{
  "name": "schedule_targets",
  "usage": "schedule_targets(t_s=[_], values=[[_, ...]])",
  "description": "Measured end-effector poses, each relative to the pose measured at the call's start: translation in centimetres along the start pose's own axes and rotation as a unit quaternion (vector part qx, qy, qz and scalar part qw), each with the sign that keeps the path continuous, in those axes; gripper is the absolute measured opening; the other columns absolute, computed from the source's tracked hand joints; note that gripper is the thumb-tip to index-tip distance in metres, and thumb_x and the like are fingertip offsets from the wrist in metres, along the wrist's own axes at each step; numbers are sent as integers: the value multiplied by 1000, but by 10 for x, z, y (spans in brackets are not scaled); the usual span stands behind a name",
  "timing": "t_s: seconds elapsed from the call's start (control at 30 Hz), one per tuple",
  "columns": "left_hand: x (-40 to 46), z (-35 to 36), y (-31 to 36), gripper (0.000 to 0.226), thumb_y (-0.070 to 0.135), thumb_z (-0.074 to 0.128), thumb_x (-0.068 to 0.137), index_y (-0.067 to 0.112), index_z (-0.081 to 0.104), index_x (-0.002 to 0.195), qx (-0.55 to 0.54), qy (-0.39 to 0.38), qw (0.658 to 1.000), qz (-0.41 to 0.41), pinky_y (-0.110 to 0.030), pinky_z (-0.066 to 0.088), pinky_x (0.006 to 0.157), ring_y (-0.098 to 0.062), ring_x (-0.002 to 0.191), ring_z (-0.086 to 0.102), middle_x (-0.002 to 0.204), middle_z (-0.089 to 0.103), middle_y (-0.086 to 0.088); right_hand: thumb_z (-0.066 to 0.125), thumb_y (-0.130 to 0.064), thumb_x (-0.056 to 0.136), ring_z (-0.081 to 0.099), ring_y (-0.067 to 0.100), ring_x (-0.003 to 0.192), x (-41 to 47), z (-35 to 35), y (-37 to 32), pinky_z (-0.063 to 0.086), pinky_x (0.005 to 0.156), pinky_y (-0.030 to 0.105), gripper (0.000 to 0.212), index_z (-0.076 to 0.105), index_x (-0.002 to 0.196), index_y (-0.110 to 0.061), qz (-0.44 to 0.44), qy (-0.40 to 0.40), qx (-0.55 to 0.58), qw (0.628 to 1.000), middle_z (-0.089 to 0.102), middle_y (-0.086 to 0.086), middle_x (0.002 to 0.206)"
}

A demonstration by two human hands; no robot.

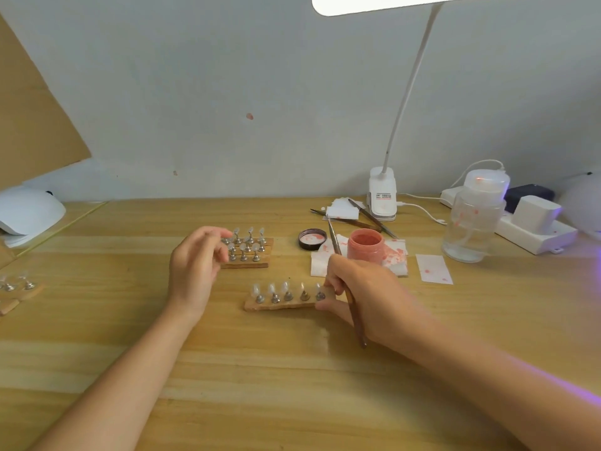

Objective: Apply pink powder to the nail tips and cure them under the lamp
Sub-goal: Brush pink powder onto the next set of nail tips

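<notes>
A cork strip (pixel 283 304) with several clear nail tips on metal stands lies at the table's middle. My right hand (pixel 364 294) grips its right end and also holds a thin brush (pixel 344 281) that points up toward the open jar of pink powder (pixel 365 244). A second cork block (pixel 248 252) with more nail tips sits behind, and my left hand (pixel 195 265) hovers at its left edge with fingers loosely curled, holding nothing. The jar's black lid (pixel 312 239) lies beside the jar. A white curing lamp (pixel 26 213) stands at the far left.
A clip desk lamp (pixel 383 193) stands behind the jar, with spare brushes (pixel 367 216) and stained white wipes (pixel 434 269) nearby. A clear glass jar (pixel 471 229), a power strip (pixel 533 229) and purple light are at the right. More nail stands (pixel 19 284) lie at the left edge.
</notes>
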State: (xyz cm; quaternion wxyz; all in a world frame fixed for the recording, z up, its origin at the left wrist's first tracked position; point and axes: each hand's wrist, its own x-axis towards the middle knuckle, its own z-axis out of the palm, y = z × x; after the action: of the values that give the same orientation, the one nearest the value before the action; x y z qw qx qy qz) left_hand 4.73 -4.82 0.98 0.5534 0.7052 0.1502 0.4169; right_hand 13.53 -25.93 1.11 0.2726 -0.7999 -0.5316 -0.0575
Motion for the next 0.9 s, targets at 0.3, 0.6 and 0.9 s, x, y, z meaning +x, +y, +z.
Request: schedule_targets(t_s=[0.3,0.6,0.9], values=[[-23,36,13,45,59,58,56,28,61,90,85,-286,954,14,-12,39,63,1,74,52,78,60,16,71,-39,77,41,14,63,-56,-35,38,33,50,16,43,29,72,-31,32,44,-100,994,55,-7,74],[-29,70,2,38,67,62,50,47,51,80,266,-343,898,69,-7,35,66,7,76,46,82,52,19,62,-50,78,57,19,78,-57,-37,62,49,68,33,38,28,69,-36,133,46,-75,987,62,-4,89],[-21,83,0,24,22,80,67,34,59,68,203,-341,917,46,-8,36,57,6,59,45,67,53,11,40,-58,85,55,8,59,-56,-55,62,51,57,39,47,59,79,-16,65,186,-22,980,57,-11,65]])
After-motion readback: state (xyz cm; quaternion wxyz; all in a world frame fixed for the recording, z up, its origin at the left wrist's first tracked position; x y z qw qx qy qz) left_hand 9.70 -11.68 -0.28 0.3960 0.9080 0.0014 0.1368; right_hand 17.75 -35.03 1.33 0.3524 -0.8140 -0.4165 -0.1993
